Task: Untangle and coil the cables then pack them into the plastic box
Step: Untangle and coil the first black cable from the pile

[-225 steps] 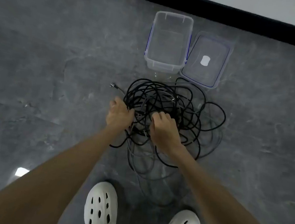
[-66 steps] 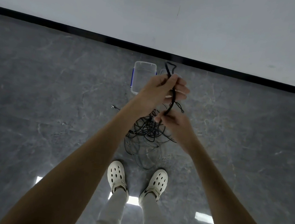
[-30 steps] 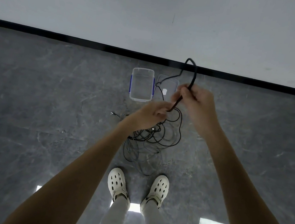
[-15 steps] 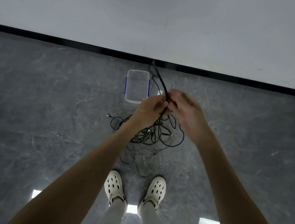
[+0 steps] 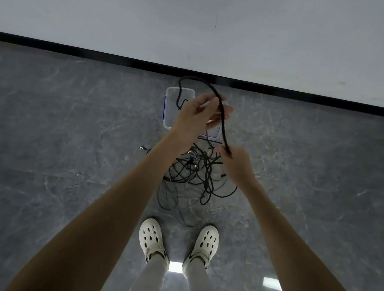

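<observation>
since half a second ago the hands have parted: the left hand point(image 5: 197, 114) has gone up and the right hand point(image 5: 237, 165) has dropped toward the floor point(image 5: 65, 155), drawing a length of black cable point(image 5: 203, 80) out between them.

the biggest risk sits in the tangle point(image 5: 190, 176), which lies on the floor between the feet and the plastic box point(image 5: 169, 118). the lifted cable runs down into it, so a hard pull would probably cinch a knot or drag the whole heap along. the heap could then shove the box or the lid point(image 5: 212, 135) beside it. the free end arches above the left hand and hangs loose, so it may whip round and snag.

the left hand holds the cable across its fingers, thumb on top. the right hand's fingers point(image 5: 222, 150) pinch it lower down. a slack pinch would let the loop spring open.

counted:
- one tangle, whose separate cables i cannot tell apart, though black and thinner grey strands show
- one box, nothing in it
- one lid, partly hidden
- two shoes point(image 5: 152, 236)
- two hands
- one plug end point(image 5: 142, 148) out to the left
</observation>
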